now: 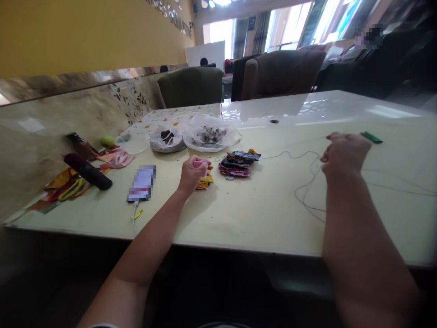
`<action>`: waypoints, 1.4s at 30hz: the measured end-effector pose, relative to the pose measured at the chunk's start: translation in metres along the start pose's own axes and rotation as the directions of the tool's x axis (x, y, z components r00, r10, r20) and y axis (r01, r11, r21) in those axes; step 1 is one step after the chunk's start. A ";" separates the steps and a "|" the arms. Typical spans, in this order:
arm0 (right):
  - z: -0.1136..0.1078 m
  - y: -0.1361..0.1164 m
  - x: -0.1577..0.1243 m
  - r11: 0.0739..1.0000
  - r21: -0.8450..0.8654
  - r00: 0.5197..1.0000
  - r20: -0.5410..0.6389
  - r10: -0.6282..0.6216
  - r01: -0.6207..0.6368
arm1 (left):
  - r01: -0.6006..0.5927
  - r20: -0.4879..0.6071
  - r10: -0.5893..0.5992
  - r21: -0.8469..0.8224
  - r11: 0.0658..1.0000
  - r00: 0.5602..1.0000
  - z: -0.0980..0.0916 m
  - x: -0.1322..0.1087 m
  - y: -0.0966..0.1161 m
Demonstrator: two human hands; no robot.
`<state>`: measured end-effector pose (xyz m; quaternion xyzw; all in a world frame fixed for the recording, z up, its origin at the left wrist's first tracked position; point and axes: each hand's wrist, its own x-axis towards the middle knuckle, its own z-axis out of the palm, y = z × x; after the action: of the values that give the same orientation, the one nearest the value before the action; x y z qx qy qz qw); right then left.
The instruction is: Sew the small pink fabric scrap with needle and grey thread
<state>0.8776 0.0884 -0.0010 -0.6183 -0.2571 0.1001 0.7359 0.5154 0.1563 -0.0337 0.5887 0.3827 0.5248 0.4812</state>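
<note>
My left hand (194, 174) is closed on a small pink cloth piece (203, 166), pinched between thumb and fingers. Under that hand lies a small pile of yellow cloth pieces (205, 181). Off to the right, my right hand (346, 152) is raised over the table with its fingers pressed together. A thin dark thread (290, 155) runs across the table up to these fingers, and they pinch it; whether a needle is there cannot be made out. Between the hands sits a stack of dark patterned cloth pieces (239, 164).
Behind the stack stand a plastic bag with pale pieces (191, 142) and a smaller bag with dark pieces (155, 146). A phone (141, 183) on a cable, a dark cylinder (88, 171), scissors (71, 189) and cloths lie left. A green object (371, 137) lies beyond my right hand.
</note>
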 end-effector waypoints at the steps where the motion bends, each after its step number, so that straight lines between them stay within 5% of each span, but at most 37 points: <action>1: 0.006 -0.001 -0.006 1.000 -0.010 1.000 -0.024 -0.010 0.010 | 0.007 0.003 -0.007 -0.007 1.000 1.000 0.000 -0.001 0.000; 3: 0.021 -0.005 -0.022 1.000 0.009 1.000 -0.015 -0.005 0.005 | 0.036 0.015 -0.035 -0.016 0.999 0.999 0.000 -0.002 0.000; 6: 0.045 -0.011 -0.055 0.994 0.031 0.969 0.217 -0.113 0.109 | 0.128 0.045 -0.126 -0.032 0.991 0.991 0.002 -0.006 0.000; 11: 0.071 -0.012 -0.120 0.920 0.098 0.677 0.648 -0.349 0.380 | 0.211 0.080 -0.207 -0.040 0.977 0.975 0.008 -0.014 0.004; 15: 0.080 -0.010 -0.152 0.924 0.121 0.547 0.775 -0.317 0.363 | 0.209 0.102 -0.209 0.010 0.978 0.973 0.011 -0.019 0.007; 21: 0.081 -0.007 -0.156 0.910 0.071 0.536 0.789 -0.302 0.408 | 0.159 0.137 -0.157 -0.001 0.987 0.978 0.012 -0.022 0.004; 42: 0.080 -0.011 -0.153 0.966 0.041 0.529 0.830 -0.176 0.257 | 0.173 0.106 -0.171 -0.008 0.985 0.979 0.016 -0.024 0.013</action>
<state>0.7063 0.0833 -0.0211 -0.4928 -0.6508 0.2754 0.5077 0.5268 0.1272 -0.0273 0.5759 0.4019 0.4527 0.5495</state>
